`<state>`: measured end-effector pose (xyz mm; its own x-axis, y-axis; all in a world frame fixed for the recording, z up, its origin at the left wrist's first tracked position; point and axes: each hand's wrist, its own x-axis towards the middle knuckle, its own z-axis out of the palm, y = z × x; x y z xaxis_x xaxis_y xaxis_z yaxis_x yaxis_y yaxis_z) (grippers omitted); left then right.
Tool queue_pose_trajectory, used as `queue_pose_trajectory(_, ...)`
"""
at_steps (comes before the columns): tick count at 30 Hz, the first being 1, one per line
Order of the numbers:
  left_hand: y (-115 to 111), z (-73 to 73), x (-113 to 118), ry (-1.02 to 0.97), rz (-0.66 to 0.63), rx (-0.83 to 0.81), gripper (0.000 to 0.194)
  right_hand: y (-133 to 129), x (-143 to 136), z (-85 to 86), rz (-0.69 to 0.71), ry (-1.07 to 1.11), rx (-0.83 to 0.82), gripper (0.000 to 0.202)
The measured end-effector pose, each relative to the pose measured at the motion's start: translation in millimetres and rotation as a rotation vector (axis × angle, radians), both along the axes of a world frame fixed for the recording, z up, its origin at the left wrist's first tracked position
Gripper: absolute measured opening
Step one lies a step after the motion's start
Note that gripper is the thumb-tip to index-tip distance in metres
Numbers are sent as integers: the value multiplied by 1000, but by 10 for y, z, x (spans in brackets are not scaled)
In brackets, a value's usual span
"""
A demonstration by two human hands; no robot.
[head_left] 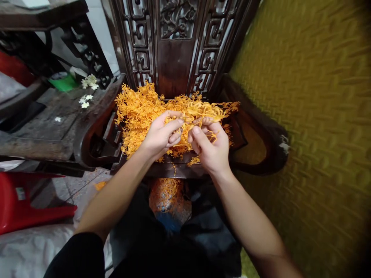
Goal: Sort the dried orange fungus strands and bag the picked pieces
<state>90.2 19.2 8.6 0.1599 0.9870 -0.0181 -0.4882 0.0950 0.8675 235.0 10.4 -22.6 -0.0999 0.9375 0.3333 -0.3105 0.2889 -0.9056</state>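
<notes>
A large heap of orange, thin-branched sprigs (139, 112), apparently plastic, fills the seat of a dark carved wooden chair (176, 63). At the heap's front, my left hand (166, 131) is closed, thumb and forefinger pinching the end of an orange sprig. Close to its right, my right hand (211, 143) is closed round orange sprig stems, with thin strands showing between its fingers. A paler orange branched bunch (205, 111) spreads just beyond both hands; where it meets the fingers is partly hidden. One loose sprig piece (174, 167) hangs at the seat's front edge.
Between my knees stands a clear bag (166, 193) with orange pieces inside. A dark wooden bench (37, 135) at left bears a green tape roll (63, 81) and small white flowers (85, 101). A red stool (26, 204) stands lower left. A yellow textured surface (313, 116) rises at right.
</notes>
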Motion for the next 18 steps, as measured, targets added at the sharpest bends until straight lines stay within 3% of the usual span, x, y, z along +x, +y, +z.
queue_pose_trajectory(6, -15, -39, 54, -34, -95, 25, 29, -2, 13, 29, -127, -60, -16, 28)
queue_pose_trajectory(12, -66, -19, 44, 6, -163, 14, 13, -8, 55, 24, -156, -94, -12, 24)
queue_pose_trajectory(18, -38, -49, 70, -19, -89, -58, 9, 0, 72, 14, -149, -133, -29, 23)
